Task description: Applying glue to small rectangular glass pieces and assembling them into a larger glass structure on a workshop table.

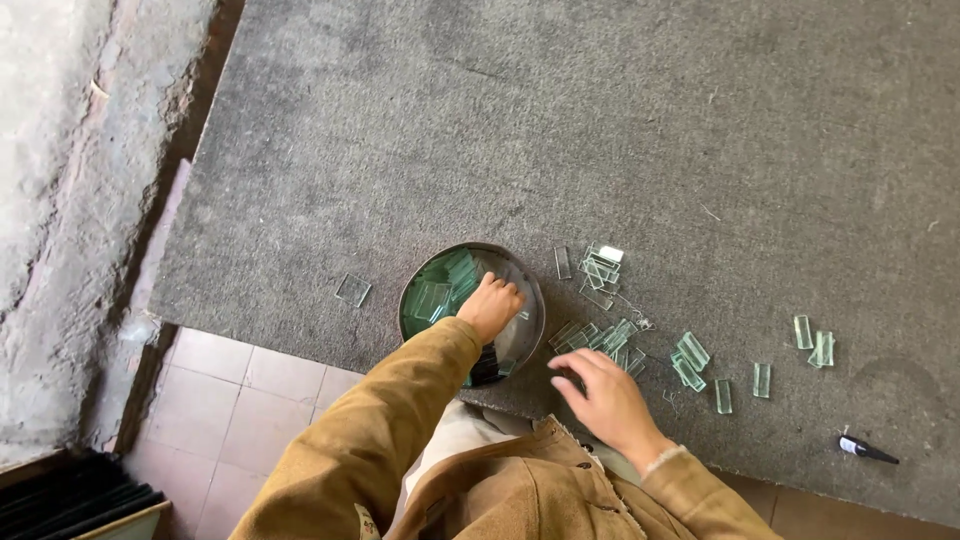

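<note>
- Glass pieces (440,285), small green-tinted rectangles, fill a round metal bowl (527,330) near the front edge of the grey felt-covered worktop (600,130).
- One lone glass square (353,290) lies left of the bowl.
- My left hand (490,307) reaches into the bowl, fingers curled down among the pieces; whether it grips one I cannot tell.
- My right hand (605,395) rests open, palm down, beside scattered glass strips (600,335).
- More strips (815,345) lie further right, a small black tube (866,450) near the front right edge.
</note>
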